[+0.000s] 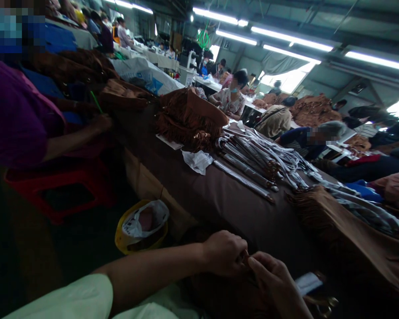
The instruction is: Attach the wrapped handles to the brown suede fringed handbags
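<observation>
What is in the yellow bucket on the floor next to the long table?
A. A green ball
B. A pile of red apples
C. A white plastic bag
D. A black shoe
C: the yellow bucket on the floor beside the brown-covered table holds a crumpled white plastic bag.

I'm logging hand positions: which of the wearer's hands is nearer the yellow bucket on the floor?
Left. The left hand is just right of the yellow bucket; the right hand lies farther right, beyond the left, their fingers meeting.
</observation>
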A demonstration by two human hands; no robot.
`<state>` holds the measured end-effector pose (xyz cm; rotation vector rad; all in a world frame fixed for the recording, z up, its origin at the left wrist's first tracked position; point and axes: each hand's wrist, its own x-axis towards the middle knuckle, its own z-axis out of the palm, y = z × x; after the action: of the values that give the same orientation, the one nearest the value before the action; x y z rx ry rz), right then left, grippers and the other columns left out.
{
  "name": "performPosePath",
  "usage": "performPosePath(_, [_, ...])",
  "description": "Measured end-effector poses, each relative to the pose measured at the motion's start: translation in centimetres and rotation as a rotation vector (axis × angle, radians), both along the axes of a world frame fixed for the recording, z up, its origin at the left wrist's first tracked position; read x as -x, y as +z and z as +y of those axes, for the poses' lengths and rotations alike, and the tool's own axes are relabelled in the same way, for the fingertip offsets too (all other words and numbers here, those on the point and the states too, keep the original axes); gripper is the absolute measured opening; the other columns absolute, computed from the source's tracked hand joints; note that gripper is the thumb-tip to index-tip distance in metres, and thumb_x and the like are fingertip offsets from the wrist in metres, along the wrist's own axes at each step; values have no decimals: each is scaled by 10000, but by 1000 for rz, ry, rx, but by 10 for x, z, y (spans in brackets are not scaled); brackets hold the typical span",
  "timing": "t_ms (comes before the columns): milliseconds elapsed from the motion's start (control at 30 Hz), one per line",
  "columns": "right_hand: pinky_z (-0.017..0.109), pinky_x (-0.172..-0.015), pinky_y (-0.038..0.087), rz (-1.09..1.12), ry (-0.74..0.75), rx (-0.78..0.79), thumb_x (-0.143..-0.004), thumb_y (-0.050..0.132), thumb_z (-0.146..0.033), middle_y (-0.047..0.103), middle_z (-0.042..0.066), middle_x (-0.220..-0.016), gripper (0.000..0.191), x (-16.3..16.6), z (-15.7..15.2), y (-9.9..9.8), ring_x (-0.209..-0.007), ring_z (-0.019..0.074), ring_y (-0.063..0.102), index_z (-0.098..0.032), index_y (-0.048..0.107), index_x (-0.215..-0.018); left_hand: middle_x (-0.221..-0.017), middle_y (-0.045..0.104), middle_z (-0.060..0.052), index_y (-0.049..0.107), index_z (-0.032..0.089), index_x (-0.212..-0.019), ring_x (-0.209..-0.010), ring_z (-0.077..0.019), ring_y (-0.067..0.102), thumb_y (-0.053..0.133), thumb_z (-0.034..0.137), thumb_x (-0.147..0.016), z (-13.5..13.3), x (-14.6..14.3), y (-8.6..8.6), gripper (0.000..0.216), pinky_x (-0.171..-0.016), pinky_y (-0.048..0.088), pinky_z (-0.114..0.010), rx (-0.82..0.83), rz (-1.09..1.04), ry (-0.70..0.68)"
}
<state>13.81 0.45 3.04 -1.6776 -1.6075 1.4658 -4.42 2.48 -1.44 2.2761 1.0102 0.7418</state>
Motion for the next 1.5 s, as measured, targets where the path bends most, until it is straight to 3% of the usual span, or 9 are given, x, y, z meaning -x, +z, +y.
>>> performPosePath(133, [218, -417, 243, 13, 75, 59, -708, 590, -687, 436, -47, -449, 524, -4, 3, 1, -407, 75, 340, -168, 561, -639, -794, 678, -1, 581, 203, -795, -701, -187, 647, 584, 423, -778, 1, -6, 6, 221, -555, 416, -253, 65, 74, 64])
performPosePath(267, [235, -427, 202, -97, 112, 78, -669, 562, -692, 349, -59, -428, 523, -5, 7, -2, -406, 75, 275, -193, 489, -530, -783, 665, -36, 564, 177, -786, -681, -202, 641, 562, 365, -791, -4, -12, 0, 188, -569, 444, -291, -89, 137, 104])
performPosePath(500, [293, -515, 211, -861, 188, -392, -798, 522, -388, 570, 45, -539, 306, 19, -7, 5, -503, 151, 460, -214, 565, -550, -738, 600, -71, 527, 141, -727, -654, -240, 616, 529, 301, -821, -11, -33, -19, 186, -572, 480, -388, -160, 397, 53])
performPosePath(700, [232, -419, 217, -196, 183, 119, -769, 552, -611, 477, -27, -452, 460, -2, 5, 8, -394, 93, 369, -194, 515, -580, -757, 631, -43, 524, 161, -810, -655, -219, 631, 530, 355, -800, -5, -15, -23, 194, -544, 468, -333, -289, 229, -14])
performPosePath(833, [211, -416, 185, 116, 93, 263, -664, 689, -596, 392, -70, -419, 478, -6, 11, -4, -387, 52, 290, -174, 494, -553, -785, 657, -42, 530, 175, -793, -683, -216, 645, 537, 418, -787, 2, -5, -32, 243, -581, 478, -327, -367, 165, -101])
performPosePath(1067, [226, -422, 150, -7, 46, 210, -645, 677, -585, 375, -68, -407, 462, 10, 7, -11, -395, 64, 273, -192, 468, -519, -786, 653, -59, 532, 169, -818, -684, -208, 638, 572, 452, -783, 1, -4, -41, 288, -561, 461, -337, -360, 216, -155])
performPosePath(1233, [260, -482, 186, -443, 89, -226, -730, 635, -429, 458, -21, -479, 349, 13, 3, -4, -490, 108, 369, -200, 512, -498, -728, 623, -53, 517, 158, -779, -620, -209, 618, 525, 314, -822, -13, -13, -34, 162, -523, 437, -334, -311, 327, -12])
performPosePath(1400, [229, -435, 155, 46, 117, 195, -676, 664, -583, 365, -65, -424, 467, 2, 4, -12, -423, 69, 263, -188, 474, -514, -771, 641, -68, 528, 157, -830, -675, -208, 625, 555, 440, -797, -12, -8, -35, 286, -572, 447, -340, -352, 235, -118])
performPosePath(1500, [215, -431, 159, 197, 87, 261, -628, 686, -629, 334, -83, -440, 502, 2, 3, -20, -420, 55, 243, -185, 471, -540, -787, 651, -65, 532, 171, -824, -713, -205, 626, 558, 479, -781, -8, -2, -39, 312, -630, 457, -346, -400, 168, -188])
